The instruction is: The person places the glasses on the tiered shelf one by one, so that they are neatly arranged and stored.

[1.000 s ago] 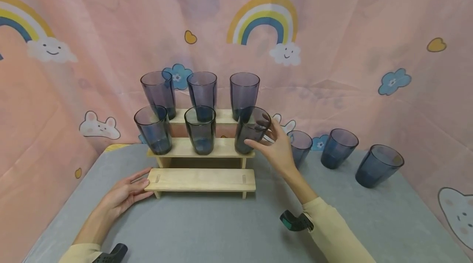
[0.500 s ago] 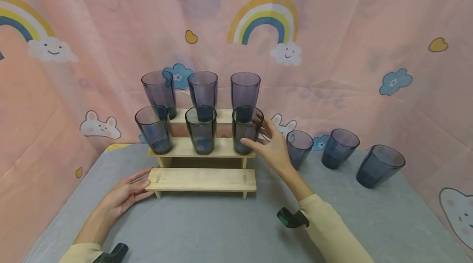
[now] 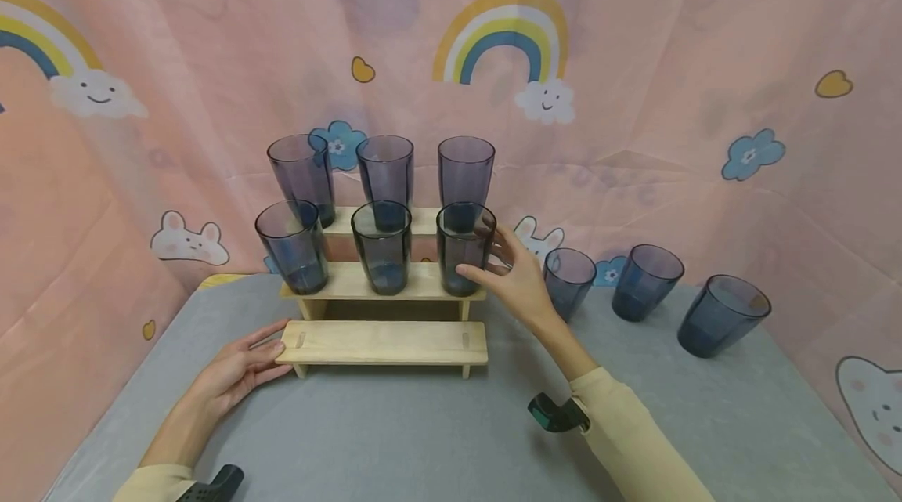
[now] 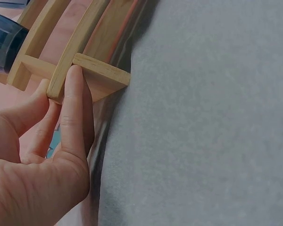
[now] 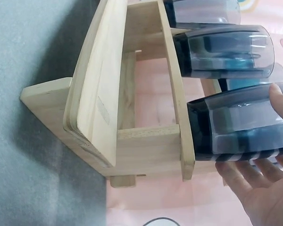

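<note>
On the grey table [image 3: 395, 431], at the far left, the left hand [image 3: 236, 370] is lying flat with straight fingers, and its fingertips [image 4: 74, 75] are pressing against the left end of the bottom step of the wooden rack [image 3: 384, 342]. Nothing is being gripped by this hand; the fingers are extended and touching the wood only.

Moving right, the rack is carrying six dark glasses, all upright. Three are standing in a row on the top step [image 3: 386, 170], and three are standing on the middle step; the bottom step is bare wood.

At the right end of the middle step, the right hand [image 3: 520, 281] is grasping the glass [image 3: 463, 248], with thumb and fingers curled around its side. The wrist view is showing this glass [image 5: 240, 122] resting on the step with its base touching the wood, and fingertips [image 5: 278, 96] lying on its wall.

Further right, three more glasses [image 3: 644, 271] are standing on the table in a line along the pink curtain [image 3: 634, 55], well apart from the rack.
</note>
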